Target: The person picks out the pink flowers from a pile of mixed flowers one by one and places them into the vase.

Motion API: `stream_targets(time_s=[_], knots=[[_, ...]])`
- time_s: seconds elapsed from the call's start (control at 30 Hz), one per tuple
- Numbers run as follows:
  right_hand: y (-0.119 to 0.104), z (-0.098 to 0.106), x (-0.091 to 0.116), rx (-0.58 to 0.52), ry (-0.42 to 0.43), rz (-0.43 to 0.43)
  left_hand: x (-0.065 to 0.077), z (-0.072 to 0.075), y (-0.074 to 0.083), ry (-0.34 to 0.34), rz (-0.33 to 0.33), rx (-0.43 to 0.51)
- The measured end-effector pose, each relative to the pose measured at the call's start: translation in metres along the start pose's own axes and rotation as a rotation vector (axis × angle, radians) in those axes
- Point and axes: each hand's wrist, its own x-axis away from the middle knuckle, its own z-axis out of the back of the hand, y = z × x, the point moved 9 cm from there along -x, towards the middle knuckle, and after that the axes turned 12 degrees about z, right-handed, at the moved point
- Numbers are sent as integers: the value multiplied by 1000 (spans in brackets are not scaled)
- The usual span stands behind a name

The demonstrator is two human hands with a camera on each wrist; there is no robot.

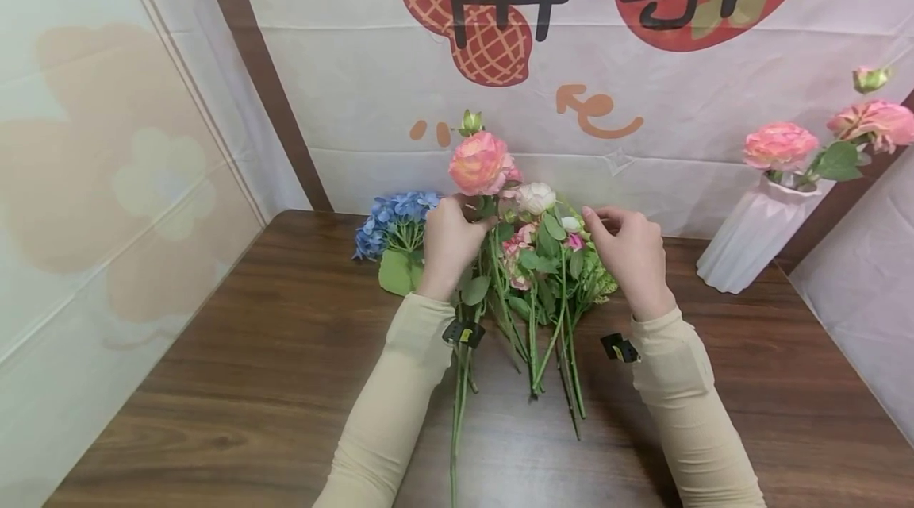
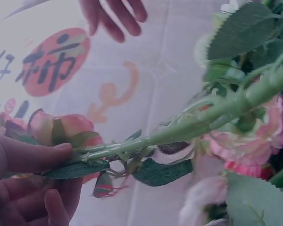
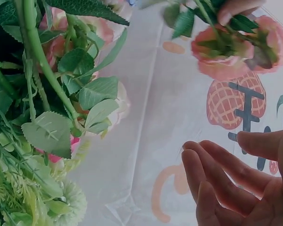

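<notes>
My left hand pinches the stem of a pink artificial peony just under its bloom, with a green bud above it. In the left wrist view, the thumb and fingers close on the green stem beside its leaves. My right hand is held at the right of the flower pile, fingers loosely bent and holding nothing; the right wrist view shows a gap between thumb and fingers. Between the hands lie a white flower, smaller pink flowers and yellow-green foliage, their stems pointing toward me.
Blue hydrangeas lie at the back left of the wooden table, partly behind my left hand. At the back right stands a white ribbed vase holding pink flowers. A printed cloth backdrop hangs behind the table.
</notes>
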Motion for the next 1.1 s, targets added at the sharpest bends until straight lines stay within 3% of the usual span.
stream_targets(time_s=[0.33, 0.47, 0.73, 1.1], knots=[[-9, 0, 1, 11, 24, 36, 4, 24, 7, 69, -17, 108], [-13, 2, 1, -2, 47, 51, 6, 33, 10, 81, -39, 186], [-20, 6, 1, -29, 78, 61, 13, 56, 15, 170, -117, 358], [-32, 8, 1, -54, 108, 95, 13, 57, 15, 185, -107, 469]])
